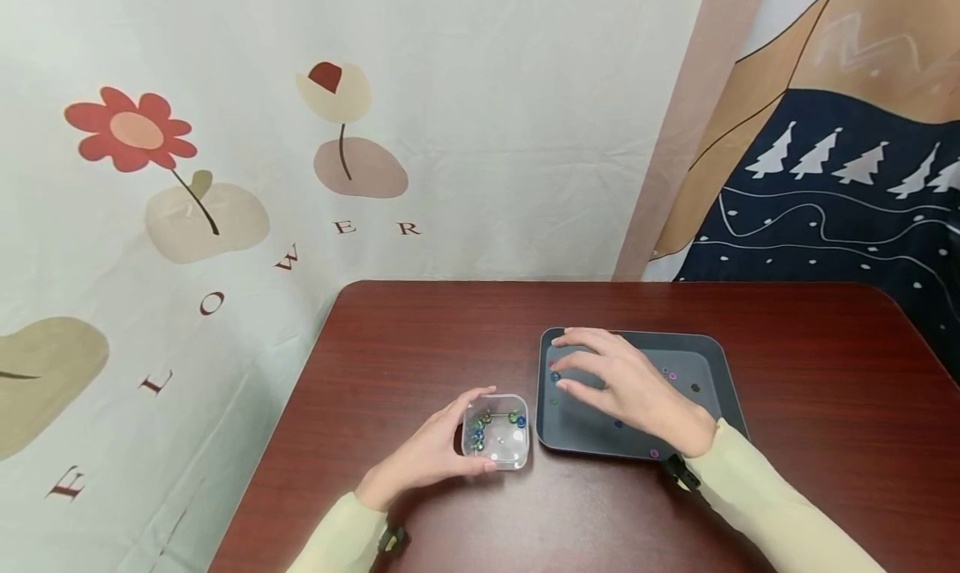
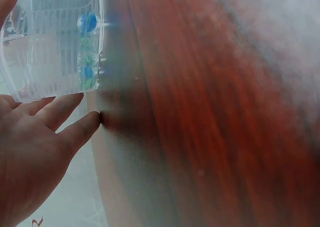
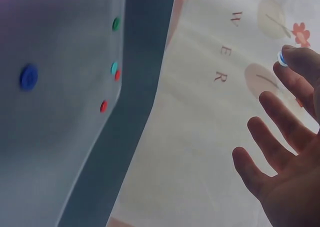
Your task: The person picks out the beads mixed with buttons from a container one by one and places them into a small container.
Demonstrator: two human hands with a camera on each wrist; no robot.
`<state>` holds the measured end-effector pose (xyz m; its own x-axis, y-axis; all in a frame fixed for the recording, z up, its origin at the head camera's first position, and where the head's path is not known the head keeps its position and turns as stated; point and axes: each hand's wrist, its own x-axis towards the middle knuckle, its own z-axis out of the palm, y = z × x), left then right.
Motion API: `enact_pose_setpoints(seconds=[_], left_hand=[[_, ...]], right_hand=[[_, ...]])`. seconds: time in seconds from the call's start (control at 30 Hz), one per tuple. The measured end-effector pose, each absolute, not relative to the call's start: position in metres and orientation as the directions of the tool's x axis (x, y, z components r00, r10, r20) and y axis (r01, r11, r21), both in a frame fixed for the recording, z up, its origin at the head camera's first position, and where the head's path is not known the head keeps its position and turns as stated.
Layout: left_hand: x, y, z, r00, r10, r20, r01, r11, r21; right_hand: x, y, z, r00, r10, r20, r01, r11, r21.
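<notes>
My left hand point(image 1: 427, 452) holds a small clear plastic box point(image 1: 517, 448) on the table, thumb at its near side and fingers round the far side. Several blue and green glass marbles point(image 1: 478, 435) lie in it; the left wrist view shows a blue marble point(image 2: 88, 22) through its wall. Over the left part of a dark grey tray point(image 1: 637, 448), my right hand point(image 1: 622, 381) pinches a blue marble point(image 3: 282, 58) between thumb and index finger, the other fingers spread. Small round buttons lie in the tray, among them a blue button point(image 3: 28, 77) and a red button point(image 3: 103, 106).
The brown wooden table point(image 1: 420, 331) carries the box and, just right of it, the tray. The tray's raised rim point(image 3: 145, 62) stands between the two. Behind the table hangs a pale cloth point(image 1: 510, 139) printed with flowers and letters.
</notes>
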<state>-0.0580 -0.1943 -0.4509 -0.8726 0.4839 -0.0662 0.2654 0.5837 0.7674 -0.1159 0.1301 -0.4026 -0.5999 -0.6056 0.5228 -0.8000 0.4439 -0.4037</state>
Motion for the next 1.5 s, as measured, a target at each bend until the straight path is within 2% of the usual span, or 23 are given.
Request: enact_pose_setpoints(seconds=[0.57,1.27,1.5], left_hand=[[-0.058,-0.193,-0.455,-0.866,0.498,-0.047,0.290,0.577,0.763],[-0.058,-0.194,-0.453,-0.864,0.500,-0.055,0.282,0.573,0.769],[-0.057,-0.195,-0.453,-0.867,0.496,-0.052,0.283,0.575,0.768]], right_hand=[[-0.089,0.097,-0.422,-0.577,-0.624,0.527,-0.814,0.389,-0.431],[-0.083,0.078,-0.444,-0.548,-0.691,0.471,-0.834,0.409,-0.370],[-0.082,0.078,-0.446,-0.564,-0.676,0.474,-0.823,0.417,-0.385]])
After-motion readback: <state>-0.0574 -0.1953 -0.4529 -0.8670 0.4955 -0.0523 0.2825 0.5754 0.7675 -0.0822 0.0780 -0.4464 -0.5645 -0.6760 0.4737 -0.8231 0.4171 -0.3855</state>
